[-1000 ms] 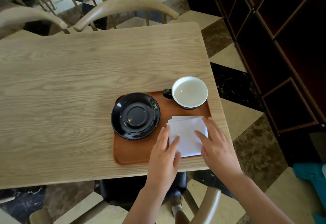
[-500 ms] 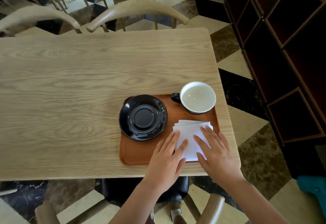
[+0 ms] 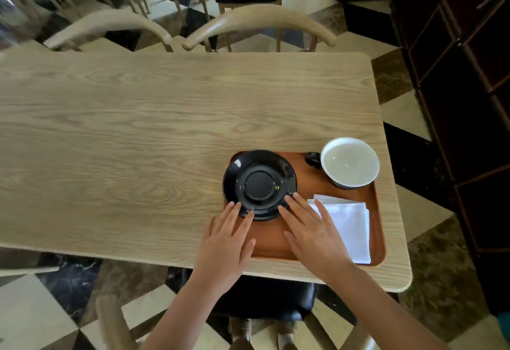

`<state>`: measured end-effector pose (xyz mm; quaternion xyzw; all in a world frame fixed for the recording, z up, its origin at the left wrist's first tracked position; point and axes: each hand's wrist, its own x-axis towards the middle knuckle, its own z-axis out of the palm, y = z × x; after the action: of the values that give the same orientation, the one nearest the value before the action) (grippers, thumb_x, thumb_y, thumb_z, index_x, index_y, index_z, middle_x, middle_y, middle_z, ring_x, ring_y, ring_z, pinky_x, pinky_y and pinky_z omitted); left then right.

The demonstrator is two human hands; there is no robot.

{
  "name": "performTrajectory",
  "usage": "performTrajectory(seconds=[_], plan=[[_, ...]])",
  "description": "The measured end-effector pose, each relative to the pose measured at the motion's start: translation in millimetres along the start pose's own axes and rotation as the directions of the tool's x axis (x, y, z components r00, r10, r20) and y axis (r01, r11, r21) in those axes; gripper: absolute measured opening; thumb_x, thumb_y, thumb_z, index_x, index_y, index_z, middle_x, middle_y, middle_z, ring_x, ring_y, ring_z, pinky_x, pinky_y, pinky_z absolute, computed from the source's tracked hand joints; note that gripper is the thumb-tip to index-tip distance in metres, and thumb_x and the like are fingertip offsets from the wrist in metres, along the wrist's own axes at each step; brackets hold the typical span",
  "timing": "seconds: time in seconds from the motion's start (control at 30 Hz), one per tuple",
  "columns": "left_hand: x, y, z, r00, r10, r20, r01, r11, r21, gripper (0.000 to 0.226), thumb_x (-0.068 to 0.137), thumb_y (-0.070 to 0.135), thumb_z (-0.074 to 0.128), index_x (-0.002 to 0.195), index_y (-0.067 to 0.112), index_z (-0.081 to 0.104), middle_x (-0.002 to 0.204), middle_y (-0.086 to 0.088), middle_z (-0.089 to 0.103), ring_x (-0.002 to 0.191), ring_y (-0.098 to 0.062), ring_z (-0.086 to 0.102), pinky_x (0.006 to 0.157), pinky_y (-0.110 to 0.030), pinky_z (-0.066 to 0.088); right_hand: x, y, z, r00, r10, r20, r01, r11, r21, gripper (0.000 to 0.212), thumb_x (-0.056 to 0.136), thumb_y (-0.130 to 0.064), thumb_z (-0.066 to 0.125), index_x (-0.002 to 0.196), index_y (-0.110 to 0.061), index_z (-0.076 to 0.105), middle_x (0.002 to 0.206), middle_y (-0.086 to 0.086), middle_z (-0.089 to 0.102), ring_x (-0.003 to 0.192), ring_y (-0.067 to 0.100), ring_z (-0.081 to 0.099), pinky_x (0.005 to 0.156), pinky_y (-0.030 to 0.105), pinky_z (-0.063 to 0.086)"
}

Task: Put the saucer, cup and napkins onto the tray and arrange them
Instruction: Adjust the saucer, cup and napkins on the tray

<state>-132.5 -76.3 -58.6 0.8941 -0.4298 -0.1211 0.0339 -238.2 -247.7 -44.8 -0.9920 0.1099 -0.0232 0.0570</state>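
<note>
The napkins [image 3: 346,225] are no longer touched: since a moment ago both hands have been shifted off the stack, which is left lying at the right of the wooden tray [image 3: 378,228], to the black saucer [image 3: 259,182] at the tray's left end. The left hand [image 3: 225,242] and right hand [image 3: 311,232] are held open and flat, nothing gripped, fingertips touching the saucer's near rim. With the white-lined cup [image 3: 349,163] already standing at the tray's far right corner, only arranging is judged to be left.

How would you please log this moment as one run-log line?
left hand: open at saucer | right hand: open at saucer | cup, napkins: on tray
</note>
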Motion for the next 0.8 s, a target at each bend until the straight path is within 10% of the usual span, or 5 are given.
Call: performTrajectory(seconds=[0.3, 0.5, 0.8], plan=[[-16, -1, 0, 1.0, 0.018, -0.016, -0.018, 1.0, 0.021, 0.05, 0.093, 0.041, 0.032, 0.139, 0.023, 0.037, 0.147, -0.01, 0.04, 0.138, -0.023, 0.028, 0.109, -0.043, 0.027, -13, -4, 12, 0.999, -0.033, -0.017, 0.034, 0.997, 0.066, 0.044, 0.077, -0.022, 0.071, 0.118, -0.009, 0.063, 0.126, 0.013, 0.062, 0.123, 0.026, 0.051, 0.099, 0.05, 0.043], [-28, 0, 0, 1.0, 0.016, -0.024, -0.016, 1.0, 0.009, 0.05, 0.09, 0.039, 0.04, 0.137, 0.021, 0.041, 0.143, -0.011, 0.045, 0.136, -0.026, 0.034, 0.105, -0.047, 0.033, -25, -8, 15, 0.999, -0.043, -0.006, 0.044, 0.995, 0.087, 0.046, 0.088, -0.029, 0.035, 0.122, -0.01, 0.059, 0.131, 0.012, 0.058, 0.128, 0.025, 0.046, 0.102, 0.049, 0.04], [-29, 2, 4, 1.0, 0.016, -0.021, -0.016, 0.999, 0.03, 0.053, 0.091, 0.042, 0.034, 0.14, 0.021, 0.035, 0.148, -0.011, 0.037, 0.14, -0.024, 0.023, 0.11, -0.047, 0.021, -26, -8, 15, 0.999, -0.048, -0.011, 0.048, 0.998, 0.051, 0.039, 0.088, -0.029, 0.047, 0.121, -0.012, 0.061, 0.13, 0.011, 0.059, 0.126, 0.025, 0.048, 0.1, 0.051, 0.04]])
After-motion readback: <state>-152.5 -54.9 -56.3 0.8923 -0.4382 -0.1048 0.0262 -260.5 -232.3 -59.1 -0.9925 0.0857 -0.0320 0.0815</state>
